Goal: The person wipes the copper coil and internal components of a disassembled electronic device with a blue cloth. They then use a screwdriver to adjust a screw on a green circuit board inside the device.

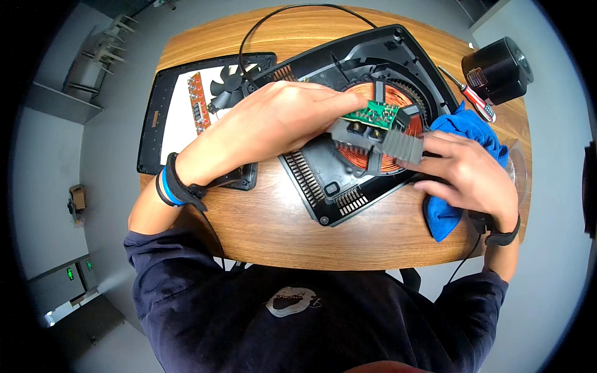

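My left hand (289, 114) grips a green circuit board (380, 114) with a grey finned metal heat sink (405, 145) on it. The assembly is held over the round copper coil (396, 95) of an open black plastic housing (310, 175), which looks like an induction cooker base. My right hand (459, 168) is at the right end of the heat sink, its fingertips partly hidden behind the fins; whether they grip it is unclear. Left of the housing, a black fan (227, 87) and an orange display board (198, 105) lie on a black panel (148, 135) with a white surface.
A blue cloth (443, 219) lies under and beside my right hand. A red-and-white screwdriver (475, 100) and a black cylindrical container (494, 70) are at the right of the wooden table (280, 242). A black cable (261, 21) loops behind the housing.
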Motion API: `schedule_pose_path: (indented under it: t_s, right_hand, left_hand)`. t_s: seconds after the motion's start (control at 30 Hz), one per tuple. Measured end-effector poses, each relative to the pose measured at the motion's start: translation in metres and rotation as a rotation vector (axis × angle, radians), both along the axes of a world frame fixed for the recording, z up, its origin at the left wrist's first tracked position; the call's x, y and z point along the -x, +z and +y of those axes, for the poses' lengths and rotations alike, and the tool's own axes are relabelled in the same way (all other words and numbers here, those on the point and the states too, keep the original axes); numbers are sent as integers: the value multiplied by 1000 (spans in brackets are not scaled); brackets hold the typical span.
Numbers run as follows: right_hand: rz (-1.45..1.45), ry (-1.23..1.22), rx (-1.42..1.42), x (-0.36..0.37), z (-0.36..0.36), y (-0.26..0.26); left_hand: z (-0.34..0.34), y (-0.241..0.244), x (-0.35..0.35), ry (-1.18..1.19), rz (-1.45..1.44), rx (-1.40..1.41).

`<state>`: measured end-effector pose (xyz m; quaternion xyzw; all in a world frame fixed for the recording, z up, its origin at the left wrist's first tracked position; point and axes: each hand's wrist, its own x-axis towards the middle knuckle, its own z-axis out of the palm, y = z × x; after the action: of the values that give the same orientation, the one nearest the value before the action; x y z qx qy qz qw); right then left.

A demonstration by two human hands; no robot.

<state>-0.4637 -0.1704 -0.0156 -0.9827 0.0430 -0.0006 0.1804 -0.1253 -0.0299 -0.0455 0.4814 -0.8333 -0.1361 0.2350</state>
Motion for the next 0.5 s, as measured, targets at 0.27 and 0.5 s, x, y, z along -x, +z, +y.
schedule_pose_path:
  t_s: [0.27,0.5]
  right_hand:
    - [62,-454,260,26,-16,-21]
    - [15,-485,281,34,-20,-18]
  left_hand:
    - [2,8,2,-112,-136,-96]
    - [8,12,5,-110,-200,-194]
